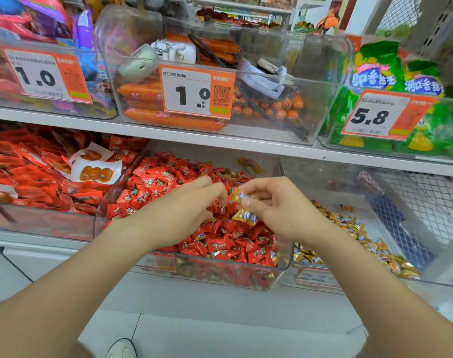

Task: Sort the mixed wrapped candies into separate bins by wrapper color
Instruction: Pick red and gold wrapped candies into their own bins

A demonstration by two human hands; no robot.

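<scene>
shelf (246, 146) overhangs red candy bin (99, 220); open gap between them.

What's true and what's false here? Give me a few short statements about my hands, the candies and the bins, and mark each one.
1. The right hand pinches gold-wrapped candies. True.
2. The left hand reaches into the bin on the right. False: it is over the middle bin, above the red candies.
3. The right bin holds a gold pile. True.
4. The middle bin holds only red wrappers. False: gold strays lie in it too.
5. The tag above the middle bin reads 5.8. False: that price tag reads 1.0.
</scene>
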